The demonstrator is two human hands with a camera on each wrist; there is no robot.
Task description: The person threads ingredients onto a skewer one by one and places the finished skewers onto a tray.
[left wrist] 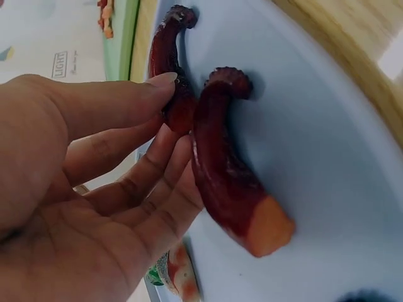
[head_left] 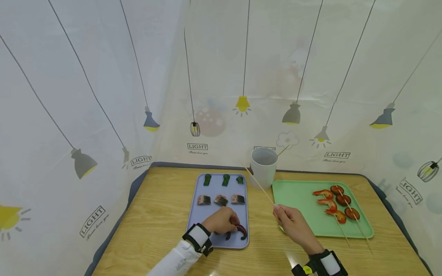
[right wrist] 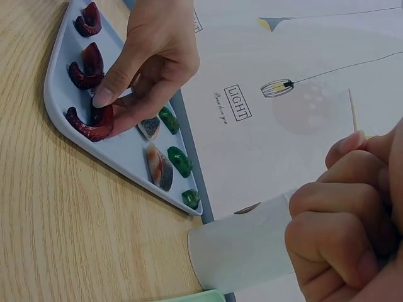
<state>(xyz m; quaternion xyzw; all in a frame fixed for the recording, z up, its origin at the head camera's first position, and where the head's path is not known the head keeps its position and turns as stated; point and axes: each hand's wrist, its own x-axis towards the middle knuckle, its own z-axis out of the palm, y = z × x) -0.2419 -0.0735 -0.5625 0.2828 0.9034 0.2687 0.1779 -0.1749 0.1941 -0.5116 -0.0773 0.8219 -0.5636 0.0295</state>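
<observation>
My left hand [head_left: 222, 220] reaches over the front of the lavender-blue tray [head_left: 192, 214]. Its thumb and fingers pinch a dark red octopus tentacle [left wrist: 166, 53], the one nearest the tray's right side. Beside it lies a second tentacle [left wrist: 217, 157] with an orange cut end; a third tentacle [right wrist: 88, 19] is farther along the row. In my right hand [head_left: 293, 225] is a thin wooden skewer [head_left: 258, 184], gripped near its lower end and slanting up to the left. Nothing is threaded on its visible length.
Fish pieces [head_left: 221, 199] and green vegetable pieces [head_left: 226, 180] form two rows on the same tray. Behind stands a white cup [head_left: 264, 172] with a stick leaning out. On the right, a green tray [head_left: 297, 199] bears shrimp [head_left: 326, 194] and mushrooms [head_left: 343, 199] on skewers.
</observation>
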